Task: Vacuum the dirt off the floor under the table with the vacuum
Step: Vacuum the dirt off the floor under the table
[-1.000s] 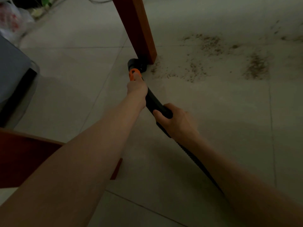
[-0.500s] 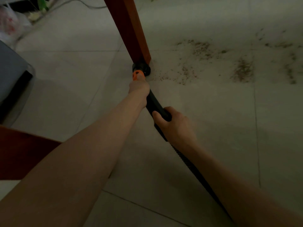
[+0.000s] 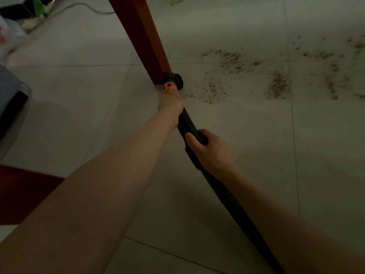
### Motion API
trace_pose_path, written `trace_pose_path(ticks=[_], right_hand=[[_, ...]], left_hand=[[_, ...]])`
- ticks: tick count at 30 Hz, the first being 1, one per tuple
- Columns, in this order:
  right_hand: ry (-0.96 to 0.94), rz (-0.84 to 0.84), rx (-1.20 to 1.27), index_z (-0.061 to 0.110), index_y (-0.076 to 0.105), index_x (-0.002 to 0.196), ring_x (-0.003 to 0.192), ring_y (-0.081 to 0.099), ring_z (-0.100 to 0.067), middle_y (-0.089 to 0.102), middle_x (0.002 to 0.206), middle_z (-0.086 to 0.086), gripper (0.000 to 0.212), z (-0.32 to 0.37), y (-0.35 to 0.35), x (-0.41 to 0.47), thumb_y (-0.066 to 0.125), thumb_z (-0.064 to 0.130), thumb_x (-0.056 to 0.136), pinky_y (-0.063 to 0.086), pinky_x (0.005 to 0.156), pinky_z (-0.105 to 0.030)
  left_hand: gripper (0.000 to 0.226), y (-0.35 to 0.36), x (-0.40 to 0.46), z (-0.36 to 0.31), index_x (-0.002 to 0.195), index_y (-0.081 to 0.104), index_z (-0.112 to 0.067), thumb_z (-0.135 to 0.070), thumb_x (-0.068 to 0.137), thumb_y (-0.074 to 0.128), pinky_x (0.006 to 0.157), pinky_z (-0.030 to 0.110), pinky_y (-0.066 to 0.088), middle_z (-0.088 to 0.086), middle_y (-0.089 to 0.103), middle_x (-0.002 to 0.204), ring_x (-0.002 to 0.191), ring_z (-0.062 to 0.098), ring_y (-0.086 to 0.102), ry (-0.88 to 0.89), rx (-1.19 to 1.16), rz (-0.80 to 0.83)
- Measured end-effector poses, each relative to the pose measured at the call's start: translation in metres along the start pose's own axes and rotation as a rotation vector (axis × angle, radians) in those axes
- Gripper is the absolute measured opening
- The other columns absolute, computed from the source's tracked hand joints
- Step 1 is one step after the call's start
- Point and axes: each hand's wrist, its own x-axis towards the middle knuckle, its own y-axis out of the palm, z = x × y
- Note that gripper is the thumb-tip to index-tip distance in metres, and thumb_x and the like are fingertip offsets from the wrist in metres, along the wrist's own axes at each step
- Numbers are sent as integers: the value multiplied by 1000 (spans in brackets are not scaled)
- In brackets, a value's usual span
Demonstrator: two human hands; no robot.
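A black vacuum wand (image 3: 189, 127) with an orange collar (image 3: 167, 88) runs from my hands to a black nozzle (image 3: 174, 79) on the tiled floor, at the foot of the wooden table leg (image 3: 146, 46). My left hand (image 3: 170, 105) grips the wand just behind the orange collar. My right hand (image 3: 207, 149) grips it lower down, where the ribbed hose (image 3: 233, 202) begins. Brown dirt (image 3: 215, 89) is scattered on the floor just right of the nozzle, with a denser patch (image 3: 279, 85) farther right.
A grey object (image 3: 9, 99) stands at the left edge. Part of a dark red wooden piece (image 3: 21, 192) shows at lower left. A cable (image 3: 79, 6) and clutter with a plastic bag (image 3: 9, 34) lie at the top left.
The nozzle has shifted from the left side of the table leg's foot to its right side, nearer the dirt. Both hands keep the same hold on the wand.
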Motion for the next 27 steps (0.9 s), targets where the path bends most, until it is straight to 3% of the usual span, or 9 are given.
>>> trace_pose_path(ticks=[3,8,13,16,21,24,27], right_hand=[[-8,39,48,19,61,92,46,57,-8,63,65,5,21,-2,1,-6,53,39,93,46,44,-22],[-50,154,-57,18,60,99,59,63,-19,68,76,-2,24,1,9,-8,53,40,93,55,59,-36],[-46,251,-102,17,59,104,64,62,-17,67,82,-4,28,17,29,-10,53,42,93,53,60,-32],[-30,272,-109,18,57,106,65,62,-17,66,83,-3,30,22,42,-20,51,44,93,52,58,-29],[8,299,-71,15,55,104,70,67,-23,68,88,-7,34,25,47,-36,50,47,92,57,65,-37],[61,332,1,17,56,97,62,63,-15,64,78,-1,29,28,41,-40,53,46,91,53,60,-29],[106,346,36,19,54,93,60,58,-9,59,73,4,27,30,38,-43,55,46,90,48,58,-23]], left_hand=[[56,-3,0,6,136,39,-5,-46,101,24,77,28,38,10,50,110,93,23,48,-5,-6,-18],[56,-23,4,28,136,40,-3,-43,102,23,78,29,41,14,53,126,96,25,51,-69,-59,-110],[55,-56,8,41,136,40,-3,-42,101,25,79,32,41,16,53,125,109,29,53,-139,-110,-177],[54,-68,7,48,135,40,-3,-42,101,26,81,32,42,15,53,120,104,29,53,-144,-115,-170],[56,-74,4,55,133,42,-1,-44,101,27,83,35,46,15,57,109,98,29,54,-140,-81,-136],[56,-74,2,55,132,43,0,-45,100,28,90,37,47,17,55,116,103,31,55,-131,-56,-118],[56,-72,-1,54,130,44,0,-44,100,28,89,37,48,16,54,107,95,28,54,-114,-30,-92]])
